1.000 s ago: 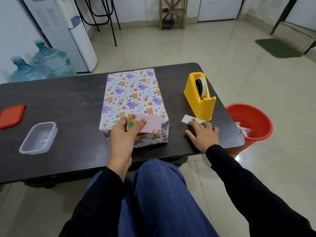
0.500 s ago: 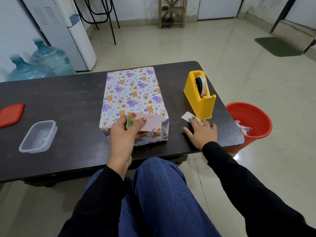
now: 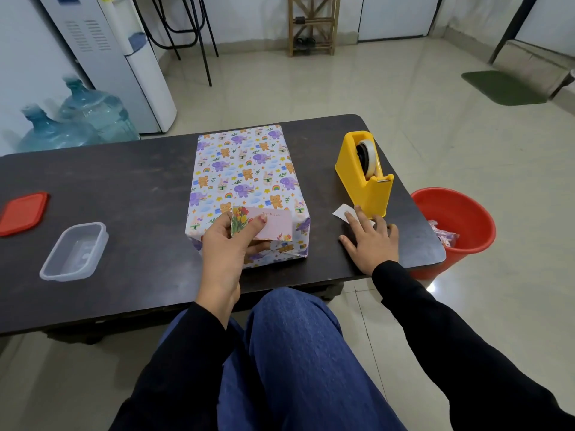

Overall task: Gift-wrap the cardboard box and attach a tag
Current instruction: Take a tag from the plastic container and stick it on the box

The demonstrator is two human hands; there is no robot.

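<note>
Head view. Wrapped box [image 3: 245, 181], animal-print paper, lies mid-table [image 3: 124, 188]. Left hand [image 3: 227, 244] pinches the gift tag [image 3: 273, 225] against the box's near end. Right hand [image 3: 371, 241] lies flat, fingers spread, fingertips on a white paper slip [image 3: 340, 212] just beside the yellow tape dispenser [image 3: 365, 178]. Clear plastic tub [image 3: 74, 251] stands uncovered, with a red lid [image 3: 23, 213] apart on its left. The red bucket [image 3: 460, 219] on the floor holds crumpled scraps [image 3: 441, 236].

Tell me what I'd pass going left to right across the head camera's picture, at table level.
From the left: red lid → clear plastic container → wrapped box, with the left hand holding the tag at its near end → yellow tape dispenser → red bucket on the floor.
</note>
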